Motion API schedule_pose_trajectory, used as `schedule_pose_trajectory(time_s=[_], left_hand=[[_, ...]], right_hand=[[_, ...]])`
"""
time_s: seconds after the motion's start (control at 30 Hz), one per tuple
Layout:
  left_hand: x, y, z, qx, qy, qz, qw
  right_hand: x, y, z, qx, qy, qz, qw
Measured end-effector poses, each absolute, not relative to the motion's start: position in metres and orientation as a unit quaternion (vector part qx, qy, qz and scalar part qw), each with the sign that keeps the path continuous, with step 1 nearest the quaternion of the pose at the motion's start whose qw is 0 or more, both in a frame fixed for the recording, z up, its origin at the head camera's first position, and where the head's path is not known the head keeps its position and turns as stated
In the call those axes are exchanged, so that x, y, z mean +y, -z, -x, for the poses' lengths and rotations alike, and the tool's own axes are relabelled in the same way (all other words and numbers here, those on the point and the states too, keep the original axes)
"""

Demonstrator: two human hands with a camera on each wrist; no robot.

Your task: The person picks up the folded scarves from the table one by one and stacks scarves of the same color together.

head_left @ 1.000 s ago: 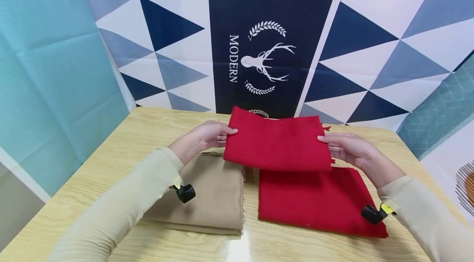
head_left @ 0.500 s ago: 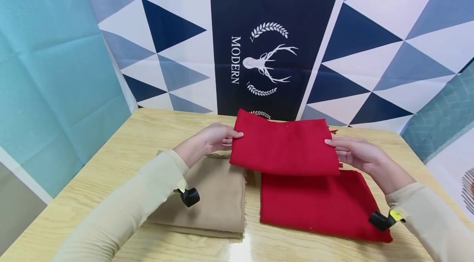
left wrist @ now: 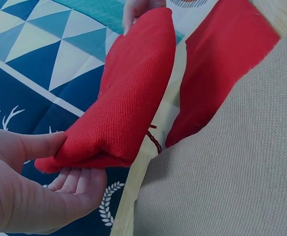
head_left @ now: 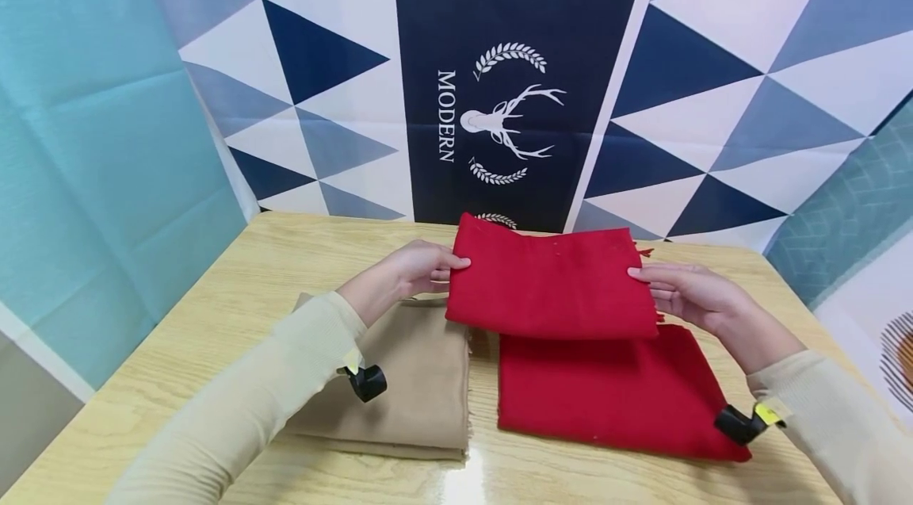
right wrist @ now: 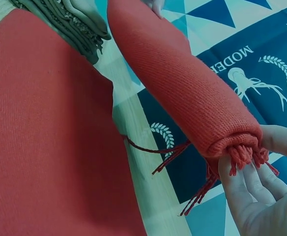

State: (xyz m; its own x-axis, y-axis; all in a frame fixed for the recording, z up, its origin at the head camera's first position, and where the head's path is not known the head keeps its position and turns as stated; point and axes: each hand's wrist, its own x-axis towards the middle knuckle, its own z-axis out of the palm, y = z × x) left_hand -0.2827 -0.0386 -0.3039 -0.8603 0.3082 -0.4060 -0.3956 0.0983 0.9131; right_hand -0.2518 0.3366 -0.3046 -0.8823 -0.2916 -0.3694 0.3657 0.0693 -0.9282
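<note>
Both hands hold up a folded red scarf [head_left: 549,283] by its short ends. My left hand [head_left: 422,267] pinches the left end, thumb on top and fingers underneath, as the left wrist view shows. At the opposite end, my right hand [head_left: 688,291] pinches the scarf near its fringe [right wrist: 242,155], with the thumb on the near face. Under the raised scarf, a second folded red cloth [head_left: 606,402] lies flat on the table, its far part hidden. A folded beige cloth [head_left: 406,386] lies to the left, partly covered by the left forearm.
The wooden table [head_left: 285,251] ends at the back against a patterned curtain [head_left: 499,116]. A light-blue hanging cloth [head_left: 114,156] borders its left side. Black wrist mounts [head_left: 367,382] sit on both cream sleeves.
Both hands have shifted slightly right and a little downward with the raised red scarf. The lower red cloth and the beige cloth stay in place. The head view wobbles slightly.
</note>
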Motion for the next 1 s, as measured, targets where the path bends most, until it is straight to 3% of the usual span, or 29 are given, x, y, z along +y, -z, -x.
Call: schedule_pose_trajectory(time_s=[1.0], left_hand=[[-0.027,0.306,0.28,0.684,-0.671,0.004,0.285]], right_hand=[[0.35,0.301,0.244,0.697,0.676,-0.038,0.237]])
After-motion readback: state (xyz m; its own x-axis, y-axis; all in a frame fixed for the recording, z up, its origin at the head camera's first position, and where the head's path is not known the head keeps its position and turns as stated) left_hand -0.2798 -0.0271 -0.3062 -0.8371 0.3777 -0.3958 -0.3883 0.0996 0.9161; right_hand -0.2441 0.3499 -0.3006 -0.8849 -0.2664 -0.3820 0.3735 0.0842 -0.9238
